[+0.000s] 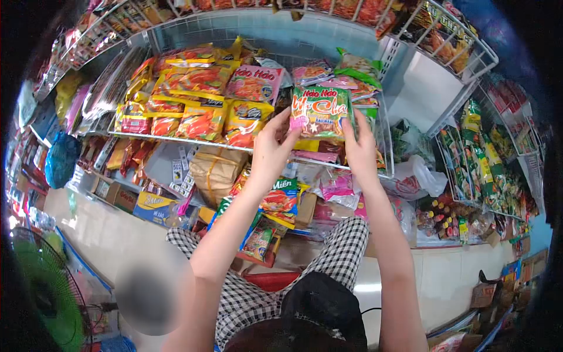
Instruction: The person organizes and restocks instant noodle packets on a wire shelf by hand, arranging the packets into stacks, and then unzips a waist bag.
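Note:
Between my two hands is a green and white packet of instant noodles (321, 111), its printed front facing me, at the right part of a wire shelf. My left hand (274, 144) grips its left edge, and my right hand (359, 144) grips its lower right edge. Yellow noodle packets (202, 120) lie in stacks on the shelf to the left. A pink noodle packet (254, 85) leans on the pile just left of the held one. More green and pink packets (359, 70) lie behind it.
The wire shelf's front rail (193, 142) runs below the packets. Underneath are a brown paper bundle (216, 174), blue-green noodle packets (280, 196) and a yellow-blue carton (153, 206). Bottles (443, 220) stand at the right. A green fan (44, 287) stands at the lower left.

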Available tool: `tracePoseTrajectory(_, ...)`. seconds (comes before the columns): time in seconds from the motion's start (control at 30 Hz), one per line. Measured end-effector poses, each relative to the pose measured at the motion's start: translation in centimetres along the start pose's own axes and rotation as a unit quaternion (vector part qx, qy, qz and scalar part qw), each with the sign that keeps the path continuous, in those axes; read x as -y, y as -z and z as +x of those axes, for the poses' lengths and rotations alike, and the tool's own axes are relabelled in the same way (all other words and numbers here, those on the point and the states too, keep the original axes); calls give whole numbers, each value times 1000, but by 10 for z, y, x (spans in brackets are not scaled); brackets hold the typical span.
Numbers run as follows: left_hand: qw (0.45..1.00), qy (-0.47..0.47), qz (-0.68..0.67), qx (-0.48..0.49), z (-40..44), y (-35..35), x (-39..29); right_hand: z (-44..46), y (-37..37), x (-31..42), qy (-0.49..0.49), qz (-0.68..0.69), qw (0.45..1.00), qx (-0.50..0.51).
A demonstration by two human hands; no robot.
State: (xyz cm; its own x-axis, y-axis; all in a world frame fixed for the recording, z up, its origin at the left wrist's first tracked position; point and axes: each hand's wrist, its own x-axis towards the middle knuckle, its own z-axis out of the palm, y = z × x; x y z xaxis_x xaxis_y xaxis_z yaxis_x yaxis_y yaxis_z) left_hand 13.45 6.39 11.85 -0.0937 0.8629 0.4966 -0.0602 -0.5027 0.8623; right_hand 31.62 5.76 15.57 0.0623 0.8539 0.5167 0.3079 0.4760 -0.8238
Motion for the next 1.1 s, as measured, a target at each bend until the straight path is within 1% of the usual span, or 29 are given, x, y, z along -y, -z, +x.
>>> tracePoseTrajectory(0.03, 999, 4, 48, 9, 7, -4, 6, 5, 4, -8, 22, -117, 993, -5)
tracePoseTrajectory(0.07, 995, 8, 98, 18, 12, -7, 12, 9, 6, -17, 43, -230, 972, -10)
tracePoseTrajectory(0.1, 995, 6, 100, 22, 14, -8, 17, 11, 7, -29, 42, -229, 972, -14)
tracePoseTrajectory(0.17, 981, 15, 186, 46, 15, -6, 23, 13, 7, -54, -8, -242, 970, 15)
tracePoseTrajectory(0.2, 967, 113, 216, 80, 13, -4, 2, 8, 5, -56, 17, -233, 972, -19)
tracePoseTrajectory(0.23, 966, 114, 218, 82, 9, -1, 10, 7, 5, -58, 14, -232, 972, -20)
tracePoseTrajectory(0.3, 974, -30, 223, -13, -9, 12, 31, -4, 6, -61, 97, -234, 962, -103)
tracePoseTrajectory(0.33, 974, -50, 221, -16, -24, 23, 20, -16, 5, -42, 159, -229, 951, -136)
tracePoseTrajectory(0.37, 972, -36, 230, -29, -40, 35, 7, -34, 2, -39, 149, -227, 954, -127)
tracePoseTrajectory(0.43, 973, -65, 203, -86, -75, 62, 2, -72, -4, -36, 156, -114, 981, -17)
tracePoseTrajectory(0.5, 957, 43, 268, -99, -116, 105, 27, -114, -27, -44, 104, -99, 983, 111)
tracePoseTrajectory(0.53, 933, 78, 342, -82, -136, 128, 44, -129, -42, -50, 84, -79, 975, 192)
tracePoseTrajectory(0.57, 918, 97, 377, -75, -153, 148, 62, -146, -57, -59, 61, -57, 960, 269)
tracePoseTrajectory(0.6, 899, 89, 421, -76, -171, 166, 79, -164, -68, -75, -24, -39, 937, 347)
tracePoseTrajectory(0.63, 879, 77, 464, -78, -184, 179, 93, -180, -82, -93, -104, -21, 901, 420)
tracePoseTrajectory(0.67, 878, 77, 467, -76, -193, 187, 99, -197, -97, -113, -105, -17, 901, 420)
tracePoseTrajectory(0.7, 863, 75, 495, -72, -200, 193, 104, -215, -112, -132, -177, 56, 889, 418)
tracePoseTrajectory(0.73, 848, 73, 521, -69, -206, 197, 106, -220, -121, -132, -247, 127, 867, 413)
tracePoseTrajectory(0.77, 848, 72, 520, -72, -211, 200, 109, -221, -126, -132, -245, 125, 868, 414)
tracePoseTrajectory(0.83, 872, 168, 454, -70, -213, 200, 110, -208, -129, -108, -401, 90, 798, 440)
tracePoseTrajectory(0.87, 885, 185, 419, -79, -213, 198, 108, -200, -129, -95, -431, 94, 775, 451)
tracePoseTrajectory(0.9, 886, 185, 417, -81, -212, 195, 106, -199, -132, -93, -430, 90, 776, 453)
tracePoseTrajectory(0.97, 904, 246, 346, -59, -213, 191, 103, -201, -136, -91, -418, 83, 786, 448)
tracePoseTrajectory(1.0, 913, 245, 316, -78, -217, 188, 108, -204, -138, -90, -418, 80, 785, 450)
tracePoseTrajectory(1.03, 913, 246, 314, -80, -223, 187, 111, -207, -140, -90, -422, 103, 779, 452)
tracePoseTrajectory(1.1, 884, 147, 433, -95, -229, 180, 112, -210, -141, -87, -424, 125, 772, 456)
